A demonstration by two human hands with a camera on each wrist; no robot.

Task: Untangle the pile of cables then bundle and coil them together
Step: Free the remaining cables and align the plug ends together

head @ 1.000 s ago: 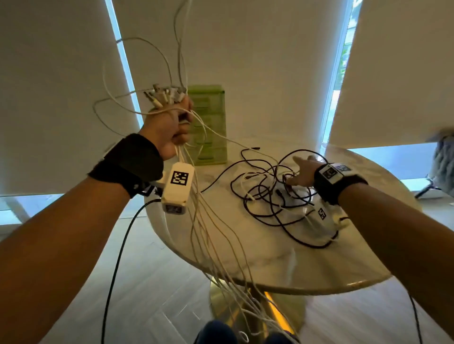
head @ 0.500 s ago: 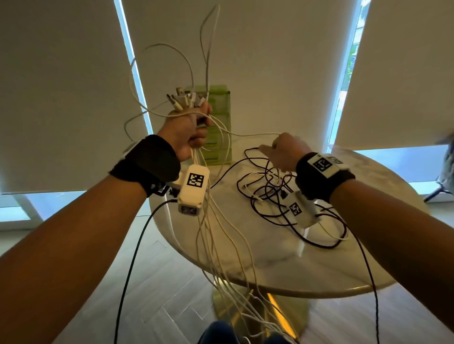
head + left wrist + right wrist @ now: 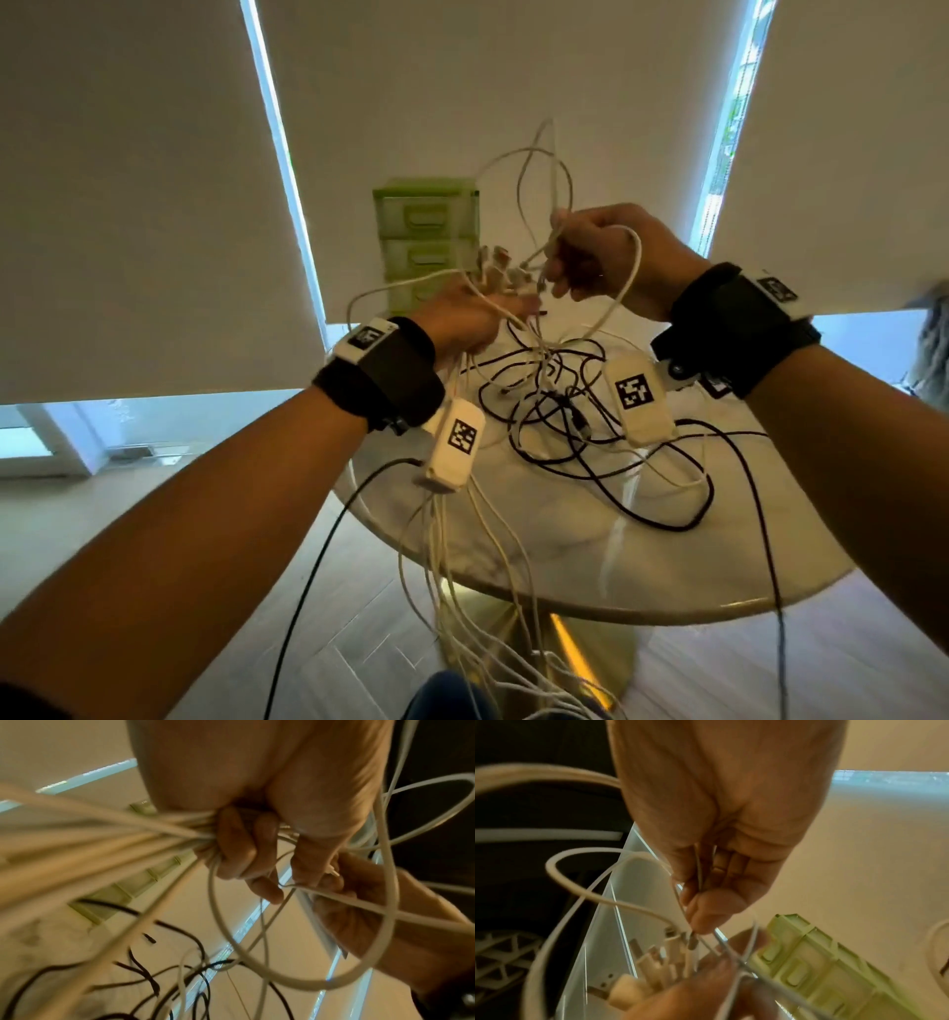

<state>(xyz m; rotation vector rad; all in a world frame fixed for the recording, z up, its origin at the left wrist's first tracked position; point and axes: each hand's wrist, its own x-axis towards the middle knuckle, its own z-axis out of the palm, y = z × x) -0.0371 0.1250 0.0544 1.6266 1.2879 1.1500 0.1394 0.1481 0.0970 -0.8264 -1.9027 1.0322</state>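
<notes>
My left hand point(image 3: 475, 313) grips a bundle of white cables point(image 3: 457, 534) above the table, their plug ends point(image 3: 506, 270) sticking up out of the fist. The fingers point(image 3: 239, 850) curl round the strands, which hang down past the table edge. My right hand point(image 3: 595, 252) is close beside the plugs and pinches a thin white cable point(image 3: 700, 874) between thumb and fingertips; its loop point(image 3: 544, 174) arcs above the hands. A tangle of black cables point(image 3: 580, 421) mixed with some white ones lies on the round marble table point(image 3: 667, 565) below.
A green set of small drawers point(image 3: 426, 231) stands at the table's back edge, just behind my left hand. The table has a brass pedestal point(image 3: 575, 647). Pale roller blinds cover the windows behind. A black wire point(image 3: 308, 575) hangs from my left wrist.
My right hand rose from the black tangle on the table, bringing a white cable up to the plug ends. My left hand with its bundle lowered and shifted right.
</notes>
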